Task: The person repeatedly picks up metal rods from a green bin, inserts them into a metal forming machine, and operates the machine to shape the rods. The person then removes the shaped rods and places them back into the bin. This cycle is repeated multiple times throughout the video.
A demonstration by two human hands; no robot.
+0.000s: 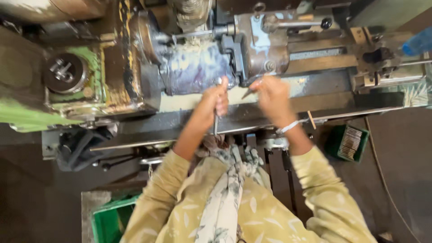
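A thin metal rod (216, 118) is standing almost upright in the person's left hand (218, 100), running from the fist down toward the front edge of the lathe bed (252, 118). The fingers are curling shut around its upper part, with the thumb side up near the wet, bluish-white splash guard (195, 67) that is sitting between the chuck and the carriage. Just to the right, the right hand (271, 96) is pinching a short, dark pointed tool (250, 91) between thumb and fingertips, its tip angling up-left toward the gap between the two hands. The picture is blurring there, so I cannot tell exactly what the tip is touching. A pale bangle (288, 127) is circling the right wrist.

Both hands are hovering over the pale, coolant-streaked strip of the bed, close together but not touching. Above them the grey carriage block (263, 45) is standing with a lever that ends in a black knob (326, 22). To the left, the green headstock (85, 85) is carrying a round dark fitting. Off to the right, below the bed, a small green crate (347, 143) is holding a row of thin metal pieces. A larger green bin (108, 220) is showing at the lower left, beside the person's yellow leaf-patterned sleeves (328, 198) and floral scarf (225, 198).
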